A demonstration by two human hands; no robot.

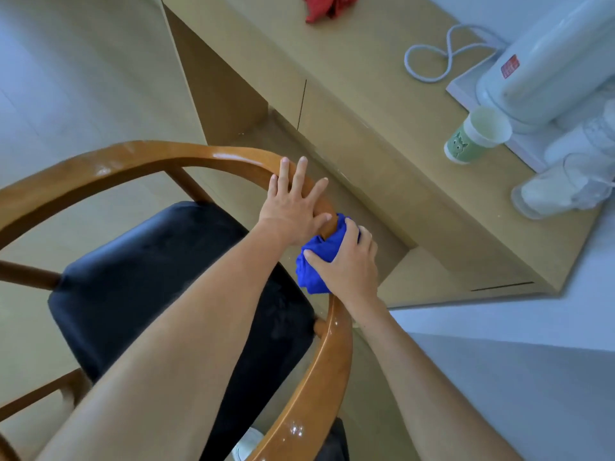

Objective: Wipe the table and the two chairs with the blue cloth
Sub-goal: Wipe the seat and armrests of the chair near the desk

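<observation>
Open floor left of left hand (293, 207); light wooden table (376, 134) edge just beyond right hand (346, 264), green paper cup (472, 138) further right.

Red crumpled cloth (329, 6) cut by top edge. White plastic appliance (545, 61) runs off right edge. My right hand (346, 261) and bunched blue cloth (316, 274) hide curved wooden chair rail (186, 153) beneath.

Bright even daylight, glare on the chair rail (213, 154), wide-angle edge bending, slight blur
</observation>
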